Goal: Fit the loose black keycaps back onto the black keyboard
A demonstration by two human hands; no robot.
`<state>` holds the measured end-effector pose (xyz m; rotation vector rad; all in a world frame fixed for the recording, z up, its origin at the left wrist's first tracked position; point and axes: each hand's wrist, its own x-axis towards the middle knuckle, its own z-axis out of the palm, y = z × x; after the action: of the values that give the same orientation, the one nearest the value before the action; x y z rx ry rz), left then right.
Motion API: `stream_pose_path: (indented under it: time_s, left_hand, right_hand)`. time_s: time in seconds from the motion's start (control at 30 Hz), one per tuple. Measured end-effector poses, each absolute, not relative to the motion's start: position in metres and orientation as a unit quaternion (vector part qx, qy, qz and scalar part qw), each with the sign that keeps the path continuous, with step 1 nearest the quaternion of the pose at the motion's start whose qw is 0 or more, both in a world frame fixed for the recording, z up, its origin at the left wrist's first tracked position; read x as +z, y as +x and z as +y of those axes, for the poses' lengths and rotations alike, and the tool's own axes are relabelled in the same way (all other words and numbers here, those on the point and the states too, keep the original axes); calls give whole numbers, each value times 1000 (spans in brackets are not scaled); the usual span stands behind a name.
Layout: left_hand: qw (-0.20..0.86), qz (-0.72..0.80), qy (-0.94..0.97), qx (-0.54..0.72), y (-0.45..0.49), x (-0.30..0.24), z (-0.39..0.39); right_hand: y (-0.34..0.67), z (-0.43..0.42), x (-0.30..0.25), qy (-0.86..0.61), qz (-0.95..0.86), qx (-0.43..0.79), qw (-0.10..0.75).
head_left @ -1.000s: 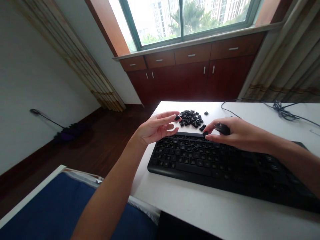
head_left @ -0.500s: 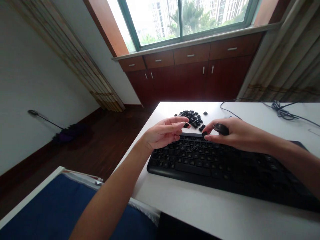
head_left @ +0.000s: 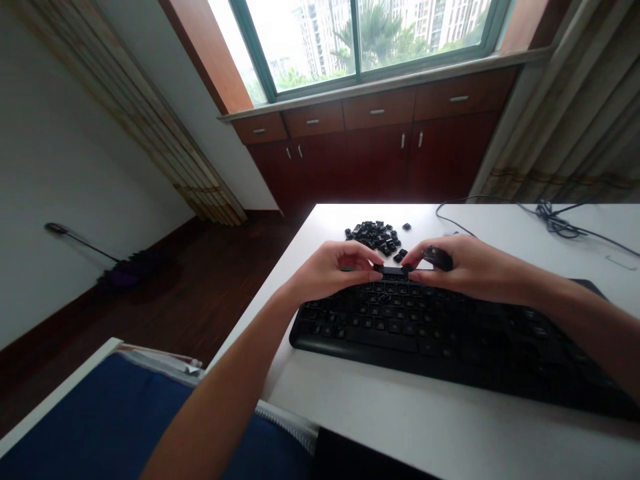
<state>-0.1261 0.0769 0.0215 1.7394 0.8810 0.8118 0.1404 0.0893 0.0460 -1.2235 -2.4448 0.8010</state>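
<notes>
My left hand (head_left: 330, 270) pinches a small black keycap (head_left: 379, 268) between thumb and fingertips, just above the back edge of the black keyboard (head_left: 380, 339). Close by on the right, my right hand (head_left: 480, 267) holds another black keycap (head_left: 407, 268) at its fingertips. A dark, rounded tool handle (head_left: 438, 258) also sticks out from between the thumb and fingers of that hand; its kind cannot be made out. Many sockets on the keyboard are without caps, and one loose-looking key piece (head_left: 385, 299) stands up among them. My right forearm hides part of the keyboard.
Behind the keyboard lies a heap of black keycaps (head_left: 373, 235), with one keycap (head_left: 407, 227) apart from it. A coiled black cable (head_left: 557, 220) and a thin bent wire (head_left: 621, 263) rest on the white table (head_left: 350, 393). A blue zippered cloth (head_left: 125, 413) is at lower left.
My left hand has turned and moved down and slightly right with its keycap, nearer the right hand. My right hand has hardly moved. The whole view has shifted slightly.
</notes>
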Motion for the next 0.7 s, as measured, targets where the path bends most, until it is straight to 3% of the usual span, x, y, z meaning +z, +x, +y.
stream_pose_path:
  time_s: [0.2, 0.7]
  left_hand:
    - [345, 361, 827, 258, -130, 18, 78]
    - [282, 314, 877, 231, -134, 23, 79]
  right_hand:
    - [140, 91, 43, -430, -852, 269, 128]
    - [146, 97, 31, -385, -879, 268, 87]
